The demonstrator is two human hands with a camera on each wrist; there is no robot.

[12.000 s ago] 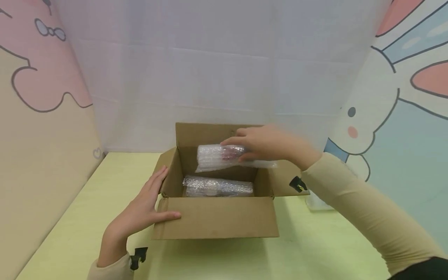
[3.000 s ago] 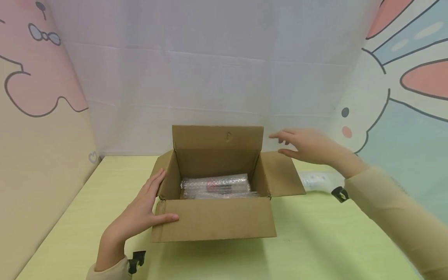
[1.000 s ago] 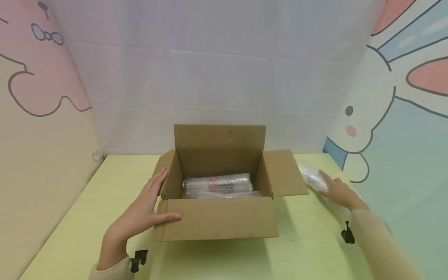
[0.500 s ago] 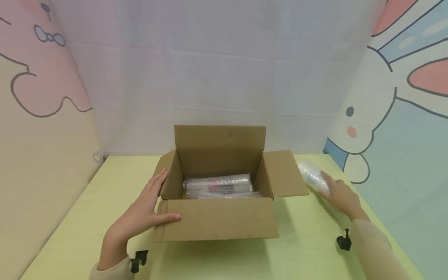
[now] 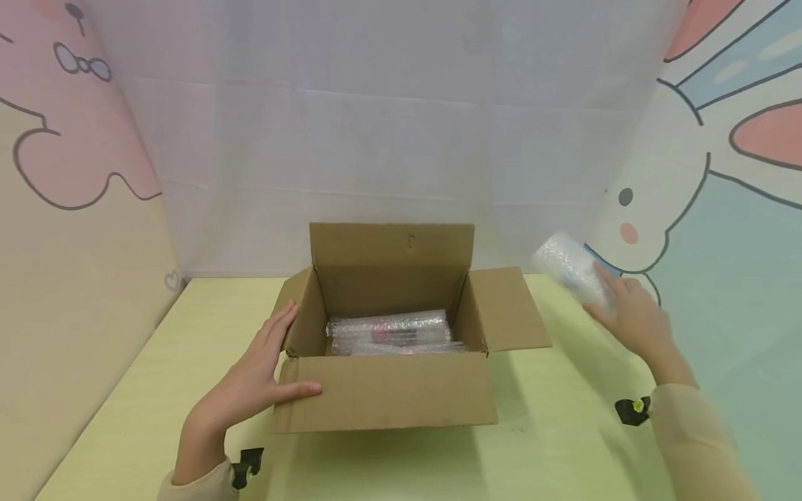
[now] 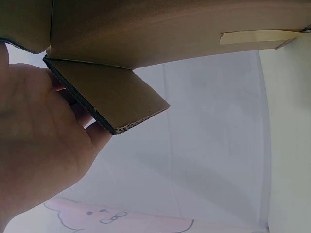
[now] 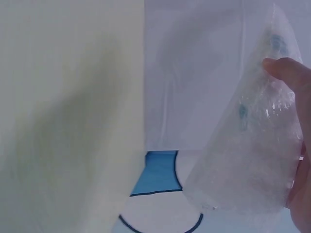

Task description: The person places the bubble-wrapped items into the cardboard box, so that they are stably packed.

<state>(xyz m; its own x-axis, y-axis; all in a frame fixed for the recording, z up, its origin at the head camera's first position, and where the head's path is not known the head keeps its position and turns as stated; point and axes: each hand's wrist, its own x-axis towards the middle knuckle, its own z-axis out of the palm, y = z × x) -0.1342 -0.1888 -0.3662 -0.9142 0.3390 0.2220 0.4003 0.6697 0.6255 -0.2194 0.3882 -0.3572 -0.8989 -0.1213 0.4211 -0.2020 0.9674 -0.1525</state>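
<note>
My right hand (image 5: 635, 316) grips a bubble-wrapped roll-shaped package (image 5: 573, 270), raised above the table's right side. Pale blue marks show through its clear wrap in the right wrist view, where my thumb (image 7: 286, 72) lies across the package. What is inside cannot be made out. At the left corner of an open cardboard box (image 5: 385, 393), my left hand (image 5: 247, 379) rests with straight fingers along the left flap (image 6: 104, 94) and thumb on the front flap. Inside the box lie bubble-wrapped packages (image 5: 395, 327), one with a reddish patch; the front wall hides their lower parts.
The box stands mid-table with its flaps spread; the right flap (image 5: 509, 309) juts out between the box and my right hand. A white sheet (image 5: 388, 139) hangs behind the pale yellow table (image 5: 551, 445). Cartoon-printed walls (image 5: 745, 278) close in both sides.
The right hand reached down to the package lying right of the box, took hold of it and has now lifted it off the table. My left hand stays at the box corner.
</note>
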